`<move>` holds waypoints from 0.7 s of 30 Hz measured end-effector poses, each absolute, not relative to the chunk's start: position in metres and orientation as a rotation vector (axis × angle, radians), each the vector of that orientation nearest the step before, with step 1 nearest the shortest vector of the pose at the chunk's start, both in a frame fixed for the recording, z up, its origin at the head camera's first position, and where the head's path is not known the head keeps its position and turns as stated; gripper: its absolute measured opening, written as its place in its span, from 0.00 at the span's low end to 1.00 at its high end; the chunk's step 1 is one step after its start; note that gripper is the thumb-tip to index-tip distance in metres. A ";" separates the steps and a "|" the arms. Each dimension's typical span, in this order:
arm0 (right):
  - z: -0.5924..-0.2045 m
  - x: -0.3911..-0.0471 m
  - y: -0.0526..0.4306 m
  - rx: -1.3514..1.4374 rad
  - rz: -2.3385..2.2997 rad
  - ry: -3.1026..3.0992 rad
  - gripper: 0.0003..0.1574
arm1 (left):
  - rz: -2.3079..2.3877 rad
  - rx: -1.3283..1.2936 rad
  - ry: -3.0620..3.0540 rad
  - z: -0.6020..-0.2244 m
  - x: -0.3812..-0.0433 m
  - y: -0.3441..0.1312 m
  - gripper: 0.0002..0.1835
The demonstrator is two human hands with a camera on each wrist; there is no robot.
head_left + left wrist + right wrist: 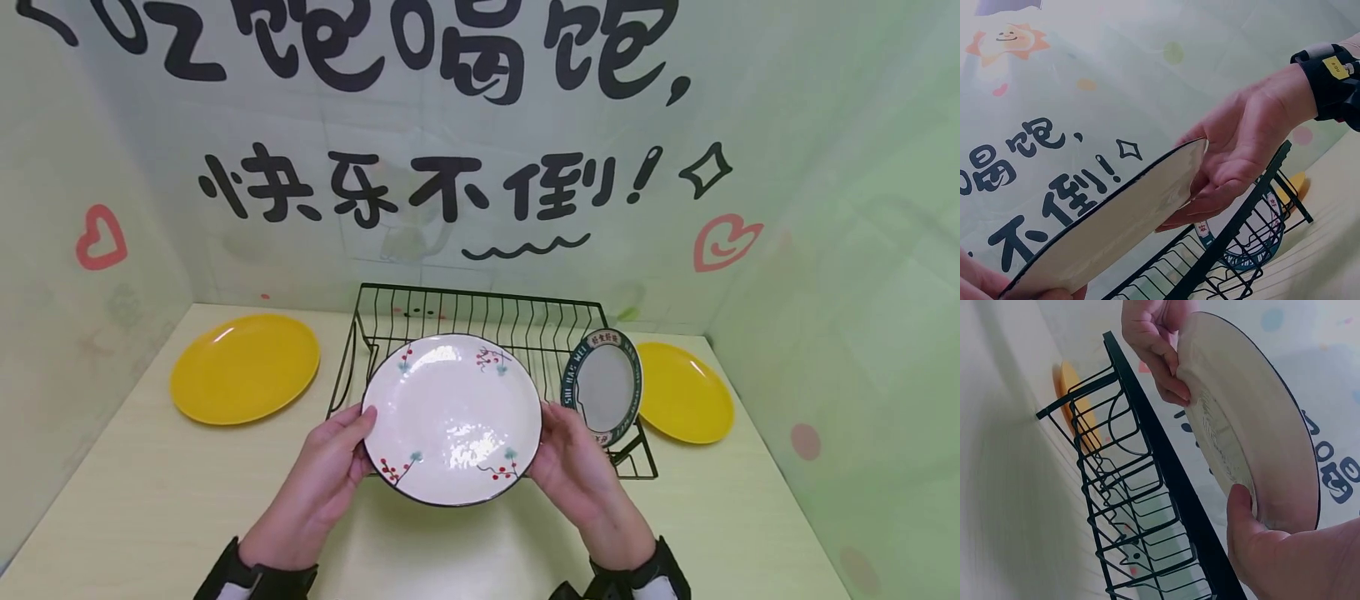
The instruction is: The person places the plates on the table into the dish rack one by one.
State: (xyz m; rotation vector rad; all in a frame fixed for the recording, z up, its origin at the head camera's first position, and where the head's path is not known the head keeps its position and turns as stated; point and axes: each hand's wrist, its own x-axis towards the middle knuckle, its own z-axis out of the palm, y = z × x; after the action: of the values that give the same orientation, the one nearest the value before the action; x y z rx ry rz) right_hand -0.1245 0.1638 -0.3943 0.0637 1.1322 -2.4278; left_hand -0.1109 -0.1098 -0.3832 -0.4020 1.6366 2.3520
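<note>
A white plate (452, 408) with a dark rim and red-berry sprigs is held up over the front of a black wire dish rack (480, 293), its decorated face toward the head camera. My left hand (330, 462) grips its left edge, the thumb on the rim and the fingers behind. On the opposite edge, my right hand (576, 471) holds the plate with fingers tucked underneath. The right wrist view shows the plate's pale underside (1260, 437) and foot ring. A plate with a dark green lettered rim (607, 387) leans upright at the rack's right end.
On the pale wooden table (150, 492), a yellow plate (243, 371) lies left of the rack. Another yellow plate (686, 396) is at the right, partly behind the green-rimmed one. Printed cloth walls (420, 233) stand close at the back and both sides.
</note>
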 end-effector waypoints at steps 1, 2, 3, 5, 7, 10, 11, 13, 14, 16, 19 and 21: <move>-0.394 -0.125 0.163 0.060 -2.431 1.126 0.22 | 2.357 -0.403 1.634 -0.383 -0.111 -0.109 0.25; -0.394 -0.125 0.162 0.055 -2.434 1.122 0.23 | 2.362 -0.406 1.631 -0.383 -0.111 -0.108 0.25; -0.394 -0.125 0.162 0.059 -2.438 1.122 0.23 | 2.365 -0.408 1.631 -0.383 -0.112 -0.108 0.25; -0.394 -0.124 0.160 0.081 -2.451 1.123 0.25 | 2.370 -0.415 1.630 -0.383 -0.112 -0.106 0.24; -0.394 -0.123 0.160 0.100 -2.463 1.122 0.26 | 2.372 -0.407 1.641 -0.383 -0.112 -0.105 0.25; -0.394 -0.122 0.159 0.120 -2.489 1.103 0.27 | 2.382 -0.401 1.647 -0.383 -0.112 -0.103 0.26; -0.394 -0.121 0.159 0.125 -2.499 1.092 0.27 | 2.383 -0.398 1.653 -0.383 -0.112 -0.103 0.26; -0.394 -0.121 0.158 0.139 -2.519 1.073 0.28 | 2.385 -0.400 1.656 -0.384 -0.112 -0.101 0.26; -0.394 -0.121 0.157 0.148 -2.532 1.063 0.28 | 2.385 -0.400 1.661 -0.384 -0.112 -0.101 0.26; -0.394 -0.120 0.156 0.169 -2.560 1.058 0.28 | 2.382 -0.393 1.668 -0.385 -0.112 -0.100 0.25; -0.395 -0.120 0.155 0.210 -2.595 1.075 0.28 | 2.379 -0.396 1.666 -0.387 -0.113 -0.099 0.24; -0.396 -0.119 0.154 0.228 -2.614 1.093 0.29 | 2.376 -0.397 1.655 -0.388 -0.113 -0.099 0.24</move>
State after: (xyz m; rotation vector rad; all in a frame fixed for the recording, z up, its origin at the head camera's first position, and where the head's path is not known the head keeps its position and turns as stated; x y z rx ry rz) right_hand -0.1195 0.1540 -0.3960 0.2282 1.0929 -2.6143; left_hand -0.1131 -0.0993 -0.3884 -0.3967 1.6549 2.3757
